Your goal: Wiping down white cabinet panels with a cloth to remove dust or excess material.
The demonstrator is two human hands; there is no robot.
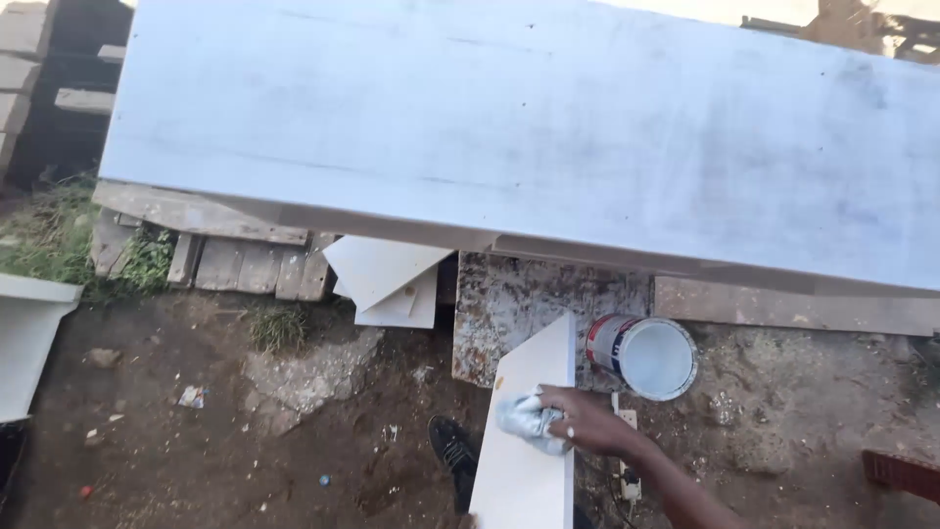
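Your right hand (587, 423) is pressing a crumpled pale grey cloth (529, 421) against the narrow white-painted flat board (529, 431) that is running from the lower centre of the frame up toward the middle. Your fingers are curled together and clamped on the cloth, which is sitting on the board's right half, touching its surface. Your left hand is not showing anywhere in the frame, so you cannot tell what it is doing.

The board is looking stiff and fairly light, a thin panel with sharp edges and a smooth painted face that is probably slippery under a palm; gripping it by its long edges would likely be surer than pressing on the face. The cloth is soft and limp, bunching easily, so a pinch anywhere is holding it.

Just right of the board's upper end, an open round paint tin with white contents (646, 355) is standing on the ground, near enough to be knocked. Filling the upper half of the frame, a large white painted panel (539, 127) is lying across weathered wooden planks (245, 260). Beneath its lower edge, at the centre, small white offcut boards (387, 279) are leaning together. A black shoe (453, 453) is standing on the bare dirt ground (196, 431) just left of the board. At the left edge, another white panel piece (24, 338) is jutting in.
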